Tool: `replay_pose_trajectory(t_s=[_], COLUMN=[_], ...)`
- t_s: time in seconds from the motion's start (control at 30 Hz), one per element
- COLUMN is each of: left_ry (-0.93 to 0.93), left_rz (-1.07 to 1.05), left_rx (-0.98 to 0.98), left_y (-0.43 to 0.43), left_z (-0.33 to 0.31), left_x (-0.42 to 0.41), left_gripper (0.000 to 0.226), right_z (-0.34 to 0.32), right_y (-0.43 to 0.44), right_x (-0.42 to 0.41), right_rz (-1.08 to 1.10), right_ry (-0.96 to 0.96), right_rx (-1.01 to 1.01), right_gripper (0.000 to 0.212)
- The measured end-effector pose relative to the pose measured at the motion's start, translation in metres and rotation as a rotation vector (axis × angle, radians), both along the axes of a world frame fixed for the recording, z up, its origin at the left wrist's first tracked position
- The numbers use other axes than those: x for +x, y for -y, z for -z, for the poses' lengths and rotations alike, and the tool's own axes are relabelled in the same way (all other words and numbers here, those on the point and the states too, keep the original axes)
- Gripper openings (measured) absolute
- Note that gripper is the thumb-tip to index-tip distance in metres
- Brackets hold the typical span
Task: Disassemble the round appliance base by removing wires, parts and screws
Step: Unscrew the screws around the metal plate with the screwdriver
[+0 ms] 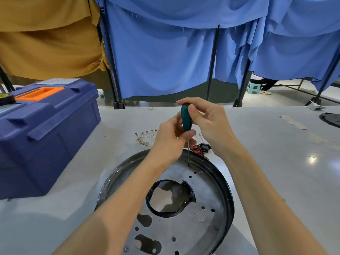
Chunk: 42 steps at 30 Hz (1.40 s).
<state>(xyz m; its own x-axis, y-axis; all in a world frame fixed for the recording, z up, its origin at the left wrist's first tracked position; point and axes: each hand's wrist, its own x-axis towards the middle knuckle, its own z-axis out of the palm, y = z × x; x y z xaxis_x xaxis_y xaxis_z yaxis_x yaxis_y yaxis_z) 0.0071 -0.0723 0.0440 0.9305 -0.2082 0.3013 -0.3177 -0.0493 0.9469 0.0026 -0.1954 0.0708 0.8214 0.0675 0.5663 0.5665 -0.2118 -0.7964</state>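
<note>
Your base (pixel 207 183) lies flat on the tabletop (pixel 276 162); your left hand (pixel 169 142) pinches the lower handle of the screwdriver (pixel 186 118); your right hand (pixel 209 122) curls round its top; the tip sits in a screw (pixel 188 165) at the base's far edge; the plate looks stiff, light and probably sharp-edged; steady it by the black rim.

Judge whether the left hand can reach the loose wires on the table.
Probably yes: the wires lie just beside the left hand, with nothing between, but it must first release the screwdriver it grips.
</note>
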Motion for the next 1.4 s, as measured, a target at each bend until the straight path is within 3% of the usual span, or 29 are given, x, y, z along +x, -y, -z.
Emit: replay_pose_trajectory(t_s=[0.13, 0.3, 0.37, 0.53, 0.7, 0.83, 0.97, 1.13, 1.23, 1.4], left_ry=[-0.014, 0.017, -0.002, -0.047, -0.054, -0.017, -0.048, -0.060, -0.038, 0.012], left_rz=[-0.039, -0.108, -0.129, 0.047, 0.060, -0.003, 0.096, 0.092, 0.055, 0.041], left_rx=[-0.022, 0.033, 0.029, 0.010, 0.051, 0.047, -0.010, 0.036, 0.071, 0.054], left_y=[0.002, 0.008, 0.007, -0.001, 0.002, 0.003, -0.002, -0.001, -0.001, 0.000], left_z=[0.002, 0.008, 0.010, 0.014, 0.015, 0.017, 0.014, 0.016, 0.018, 0.017], left_x=[-0.001, -0.004, -0.003, -0.004, -0.005, -0.006, -0.005, -0.004, -0.004, -0.007], left_gripper=[0.052, 0.021, 0.023, 0.013, 0.013, 0.025, 0.023, 0.022, 0.016, 0.024], right_z=[-0.004, -0.008, -0.007, -0.004, -0.009, -0.009, -0.008, -0.011, -0.012, -0.011], right_y=[0.003, 0.013, 0.013, 0.013, 0.016, 0.010, 0.008, 0.015, 0.015, 0.015], right_x=[0.000, -0.001, -0.002, -0.001, -0.002, -0.003, -0.005, -0.005, -0.005, -0.006], right_rz=[0.096, 0.087, 0.007, -0.051, 0.058, 0.116, 0.119, 0.033, 0.094, 0.128], right_ry=[0.007, 0.012, -0.002, -0.025, -0.065, -0.005, 0.013, -0.054, -0.028, 0.036], right_rx=[-0.107, -0.046, 0.000, 0.001, -0.160, -0.174, -0.129, -0.123, -0.226, -0.165], right_gripper=[0.010, 0.026, 0.031, 0.034, 0.015, 0.029, 0.038, 0.031, 0.012, 0.031])
